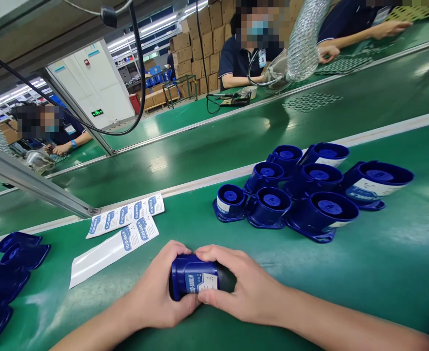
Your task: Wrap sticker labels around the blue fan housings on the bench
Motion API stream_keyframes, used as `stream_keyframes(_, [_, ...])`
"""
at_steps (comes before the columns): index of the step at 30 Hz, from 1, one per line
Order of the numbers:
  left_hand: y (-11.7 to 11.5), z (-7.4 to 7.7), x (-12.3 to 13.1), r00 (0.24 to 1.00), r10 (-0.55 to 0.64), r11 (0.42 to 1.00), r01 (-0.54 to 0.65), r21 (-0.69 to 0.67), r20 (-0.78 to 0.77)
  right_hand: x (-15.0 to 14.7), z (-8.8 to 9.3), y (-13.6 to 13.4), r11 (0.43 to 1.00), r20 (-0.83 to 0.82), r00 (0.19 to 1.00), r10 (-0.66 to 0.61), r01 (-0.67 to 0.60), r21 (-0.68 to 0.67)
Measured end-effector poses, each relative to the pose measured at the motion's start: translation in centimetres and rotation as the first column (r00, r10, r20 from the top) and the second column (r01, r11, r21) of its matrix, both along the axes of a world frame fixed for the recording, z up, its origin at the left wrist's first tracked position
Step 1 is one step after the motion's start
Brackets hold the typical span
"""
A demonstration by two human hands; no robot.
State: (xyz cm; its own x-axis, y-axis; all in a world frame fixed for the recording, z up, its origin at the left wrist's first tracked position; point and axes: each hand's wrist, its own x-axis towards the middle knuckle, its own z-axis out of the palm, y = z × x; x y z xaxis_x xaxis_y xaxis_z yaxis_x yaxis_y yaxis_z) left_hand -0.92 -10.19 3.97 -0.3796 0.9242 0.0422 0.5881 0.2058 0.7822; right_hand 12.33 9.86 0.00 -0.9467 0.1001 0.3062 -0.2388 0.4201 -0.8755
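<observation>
Between my two hands, at the bottom middle of the head view, lies a dark blue plastic housing (189, 267) turned on its side. My left hand (156, 292) is wrapped round its left end. From the right, my right hand (249, 287) grips the other end, its thumb pressed on a white and blue label (210, 281) on the side. Printed text ending in "5000L/H" shows on that label. Beyond my left hand lie a mostly bare label strip (97, 261) and another strip with several labels (107, 223).
Several labelled blue housings (273, 202) stand grouped at the right. Others without visible labels (26, 253) stand at the left edge. A metal post (35, 178) rises from the bench rail. Co-workers (232, 61) sit across the green bench (185, 161); a cable (141, 73) hangs overhead.
</observation>
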Motion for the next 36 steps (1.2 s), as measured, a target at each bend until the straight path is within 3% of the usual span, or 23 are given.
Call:
stream_keyframes(6, [-0.1, -0.6, -0.1, 0.998, -0.065, 0.989, 0.066, 0.131, -0.015, 0.0, -0.8, -0.1, 0.990, -0.114, 0.993, 0.041, -0.025, 0.135])
stream_keyframes(16, [0.5, -1.2, 0.4, 0.999, -0.023, 0.935, 0.030, 0.353, -0.024, -0.1, 0.4, -0.5, 0.997, -0.035, 0.999, -0.020, 0.017, -0.078])
stream_keyframes(25, [0.5, -0.3, 0.7, 0.976, 0.067, 0.966, -0.116, 0.231, 0.207, 0.5, -0.1, -0.6, 0.985, 0.119, 0.987, -0.105, 0.120, -0.126])
stream_keyframes(36, [0.7, 0.2, 1.6, 0.990, 0.071, 0.963, -0.099, 0.252, 0.119, 0.5, 0.3, 0.1, 0.944, 0.196, 0.980, 0.028, 0.039, -0.328])
